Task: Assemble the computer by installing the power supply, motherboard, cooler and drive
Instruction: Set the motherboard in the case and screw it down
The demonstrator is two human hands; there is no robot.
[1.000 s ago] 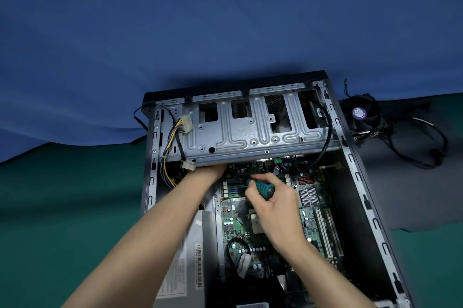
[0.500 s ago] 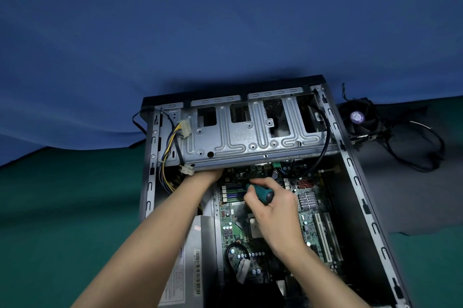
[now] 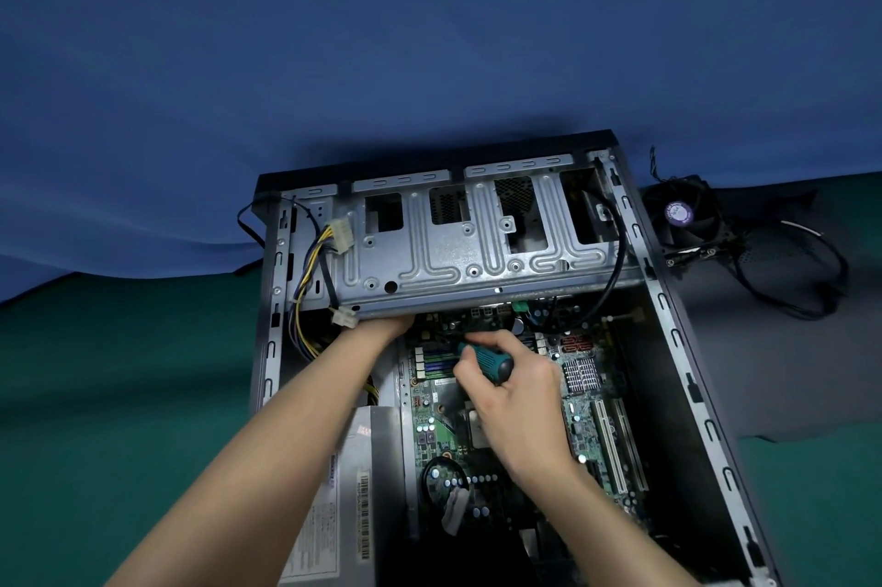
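Note:
An open computer case (image 3: 668, 309) lies on its side. A green motherboard (image 3: 587, 424) sits on its floor, with the grey power supply (image 3: 353, 481) at the near left. My right hand (image 3: 515, 400) grips a teal-handled screwdriver (image 3: 491, 364) whose tip points at the board's far edge, under the metal drive cage (image 3: 458, 252). My left hand (image 3: 386, 326) reaches beneath the cage's front lip; its fingers are hidden there. The black cooler (image 3: 682, 216) with a purple hub label lies outside the case to the right.
Yellow and black power cables (image 3: 310, 281) with white plugs run down the case's left side. The cooler's thin black lead (image 3: 792, 295) loops over a dark grey mat right of the case. Green cloth covers the table; a blue sheet hangs behind.
The view has dipped slightly, so the case sits lower in the frame. Both hands stay in place; the screwdriver handle has hardly moved.

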